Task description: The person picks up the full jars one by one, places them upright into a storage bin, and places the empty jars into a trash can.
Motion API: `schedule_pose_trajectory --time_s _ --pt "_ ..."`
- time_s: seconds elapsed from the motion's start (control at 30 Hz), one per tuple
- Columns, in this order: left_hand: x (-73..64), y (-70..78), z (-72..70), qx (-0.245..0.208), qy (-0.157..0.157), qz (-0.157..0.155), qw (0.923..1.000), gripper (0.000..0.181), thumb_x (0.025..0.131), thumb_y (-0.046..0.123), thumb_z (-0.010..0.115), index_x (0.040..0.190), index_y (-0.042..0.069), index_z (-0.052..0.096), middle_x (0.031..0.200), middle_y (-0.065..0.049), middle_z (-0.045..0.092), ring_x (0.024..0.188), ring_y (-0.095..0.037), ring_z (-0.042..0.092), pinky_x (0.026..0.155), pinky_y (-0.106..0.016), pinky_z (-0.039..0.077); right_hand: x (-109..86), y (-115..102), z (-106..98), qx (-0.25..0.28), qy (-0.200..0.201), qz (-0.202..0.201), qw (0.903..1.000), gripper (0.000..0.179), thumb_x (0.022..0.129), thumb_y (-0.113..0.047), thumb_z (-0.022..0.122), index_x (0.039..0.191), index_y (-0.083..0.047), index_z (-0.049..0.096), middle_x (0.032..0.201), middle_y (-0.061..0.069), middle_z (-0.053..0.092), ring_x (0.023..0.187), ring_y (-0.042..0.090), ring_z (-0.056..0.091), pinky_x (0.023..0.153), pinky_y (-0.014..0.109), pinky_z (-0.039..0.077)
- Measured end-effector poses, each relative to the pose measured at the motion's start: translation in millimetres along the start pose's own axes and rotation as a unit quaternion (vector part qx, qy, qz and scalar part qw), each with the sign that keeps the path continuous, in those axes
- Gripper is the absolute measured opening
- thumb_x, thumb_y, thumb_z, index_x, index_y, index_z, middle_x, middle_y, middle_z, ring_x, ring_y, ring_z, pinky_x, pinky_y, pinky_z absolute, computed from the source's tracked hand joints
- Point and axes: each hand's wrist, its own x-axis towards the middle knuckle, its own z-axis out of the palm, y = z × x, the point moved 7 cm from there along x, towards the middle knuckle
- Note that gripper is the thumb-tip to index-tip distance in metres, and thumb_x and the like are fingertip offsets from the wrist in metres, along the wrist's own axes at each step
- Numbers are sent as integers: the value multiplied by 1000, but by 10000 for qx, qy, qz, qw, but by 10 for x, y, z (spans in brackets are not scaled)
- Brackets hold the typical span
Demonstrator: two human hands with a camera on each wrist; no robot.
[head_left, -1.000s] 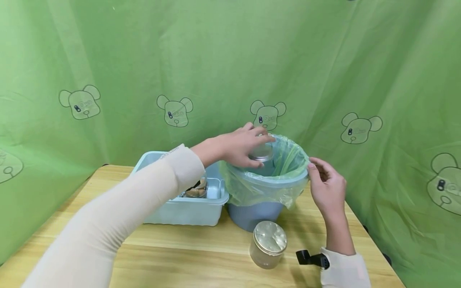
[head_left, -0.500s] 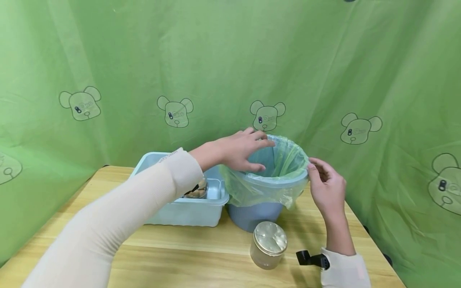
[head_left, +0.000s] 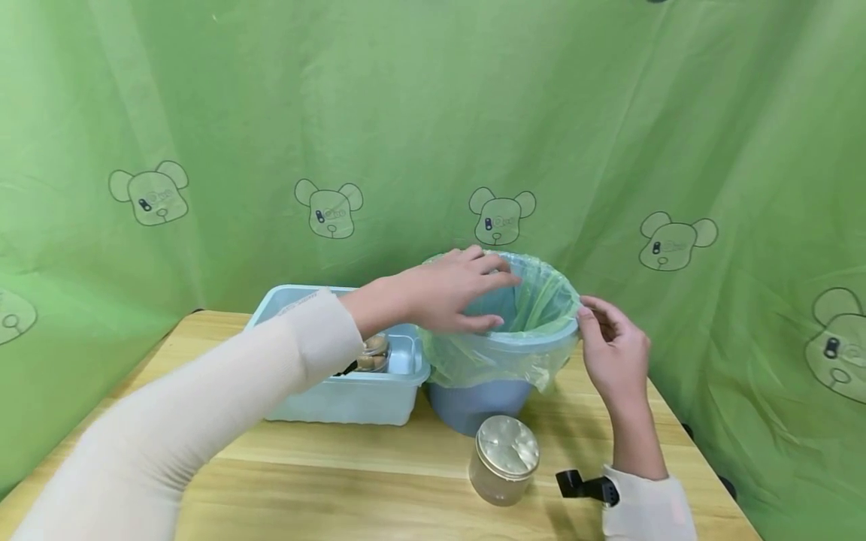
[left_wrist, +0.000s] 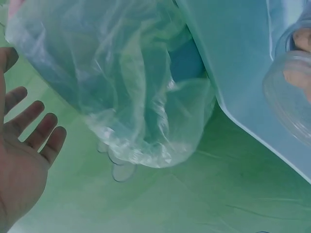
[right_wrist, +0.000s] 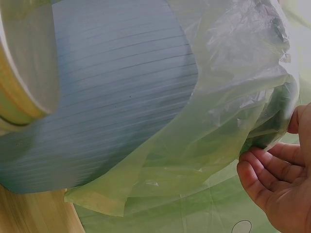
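Observation:
A blue trash bin stands upright, lined with a thin green trash bag folded over its rim. Over the bin's mouth my left hand has its fingers spread and holds nothing; the left wrist view shows the bare palm. At the bin's right side, my right hand pinches the bag-covered rim between thumb and fingers, seen too in the right wrist view beside the bag. What lies deep in the bin is hidden.
A clear jar with a metal lid stands on the wooden table in front of the bin. Left of the bin, a light blue plastic tub contains a clear jar with brown pieces. Green cloth hangs behind.
A second ago my left hand held a clear jar over the bin; it let go, and the jar went out of sight inside. The left hand then drew slightly back leftward. The right hand stayed put.

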Motion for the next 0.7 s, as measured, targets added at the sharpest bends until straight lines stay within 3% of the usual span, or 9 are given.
schedule_pose_trajectory --time_s 0.13,0.47,0.7 --pt "-49 168 -29 190 122 282 9993 59 105 49 49 156 19 42 155 -4 42 135 -23 42 112 -40 38 -2 -4 4 13 -2 25 10000 35 104 -31 59 129 -9 71 96 -8 68 82 5 63 71 14 49" --pt "-177 573 -64 411 478 1159 9913 50 106 40 50 151 17 49 145 -1 51 122 -20 48 100 -33 43 4 0 8 -10 -31 70 10000 36 104 -34 58 129 -11 71 99 -5 69 84 6 63 71 14 49" --pt "-255 751 -20 490 467 1453 9871 48 106 39 47 149 18 51 144 0 50 117 -18 48 99 -32 43 8 14 8 -17 2 48 10000 36 104 -33 59 128 -11 72 96 -8 68 82 6 63 68 15 48"
